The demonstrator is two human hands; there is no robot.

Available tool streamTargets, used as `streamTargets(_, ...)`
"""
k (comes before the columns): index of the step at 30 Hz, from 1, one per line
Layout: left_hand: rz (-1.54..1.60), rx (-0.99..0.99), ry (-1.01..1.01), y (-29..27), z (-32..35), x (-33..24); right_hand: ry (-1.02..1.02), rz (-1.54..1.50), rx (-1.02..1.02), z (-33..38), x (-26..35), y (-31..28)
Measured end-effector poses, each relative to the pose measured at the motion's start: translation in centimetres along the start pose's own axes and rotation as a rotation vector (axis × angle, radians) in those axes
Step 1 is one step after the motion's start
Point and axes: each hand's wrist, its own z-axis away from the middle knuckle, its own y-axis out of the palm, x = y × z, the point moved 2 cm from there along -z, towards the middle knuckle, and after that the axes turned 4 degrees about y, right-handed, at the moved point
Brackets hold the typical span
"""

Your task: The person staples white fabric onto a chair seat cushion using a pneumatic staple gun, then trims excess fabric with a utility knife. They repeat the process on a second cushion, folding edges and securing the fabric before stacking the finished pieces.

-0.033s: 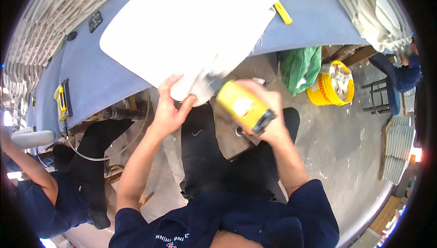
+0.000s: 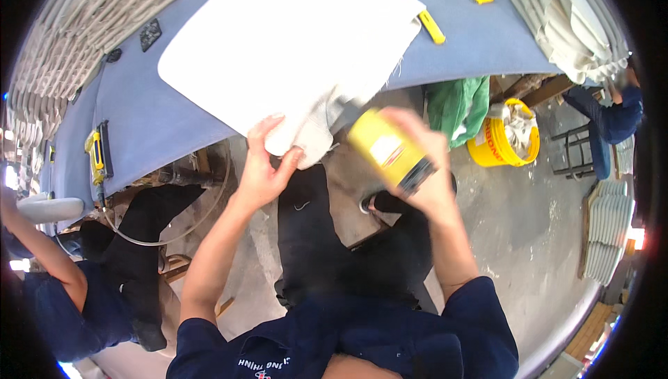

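A white fabric-covered panel with rounded corners (image 2: pixel 278 45) lies over the near edge of the table. Its near corner sticks out past that edge, with loose fabric and frayed threads along its right side. My left hand (image 2: pixel 270 160) pinches this corner, thumb on one side and fingers on the other. In my right hand (image 2: pixel 426 149) is a yellow hand-held power tool (image 2: pixel 386 144) with a black end. Its dark nose points toward the gathered fabric just right of my left hand; blur hides whether it touches. The exact kind of tool does not show.
On the blue-covered table (image 2: pixel 459 49) lie a yellow cutter (image 2: pixel 432 27) and a hosed yellow stapler-like tool (image 2: pixel 97 155). Stacked pale panels (image 2: pixel 97 31) stand at the left. A yellow bucket (image 2: pixel 487 144) of scraps sits below, beside green cloth (image 2: pixel 456 111). Co-workers (image 2: pixel 76 302) sit on both sides.
My right hand has drawn the power tool slightly right and back from the panel's corner. My left hand keeps its pinch. The whole view has shifted a little.
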Motion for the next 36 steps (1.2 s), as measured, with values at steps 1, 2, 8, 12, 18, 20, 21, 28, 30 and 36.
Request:
streamTargets(1,0.045,-0.052,0.024,0.1,-0.5,-0.8,-0.056,0.143,-0.064,-1.7,0.7,-2.4)
streamTargets(2,0.089,-0.094,0.034,0.7,-0.8,-0.9,-0.154,0.283,-0.160,-3.3,-0.1,-5.1)
streamTargets(8,0.710,-0.173,-0.203,-0.8,-1.8,-2.4,0.316,1.062,-0.438,-16.6,-14.5,-19.2)
streamTargets(12,0.469,-0.035,-0.368,-8.0,0.5,-2.1,0.348,1.292,-0.383,-16.3,-17.6,-14.5)
streamTargets(18,-0.179,0.118,-0.359,-11.8,-3.0,-7.4,0.137,0.994,-0.310,-12.8,-15.5,-7.9)
streamTargets(20,-0.306,0.072,-0.156,-11.8,-5.4,-6.8,0.220,0.861,-0.335,-12.8,-14.0,-8.5)
streamTargets(21,-0.407,0.048,0.005,-11.6,-6.2,-6.1,0.253,0.566,-0.384,-11.6,-15.6,-9.1)
streamTargets(28,-0.800,0.097,0.052,-5.4,-8.1,-3.2,0.405,-0.651,-0.052,5.2,-6.8,-0.2)
streamTargets(30,-0.831,0.141,0.012,-4.6,-9.2,-3.7,0.607,-0.821,0.148,9.6,-4.3,3.9)
streamTargets(36,-0.844,0.186,0.018,-4.2,-8.9,-3.8,0.633,-0.785,-0.105,15.2,-3.5,14.0)
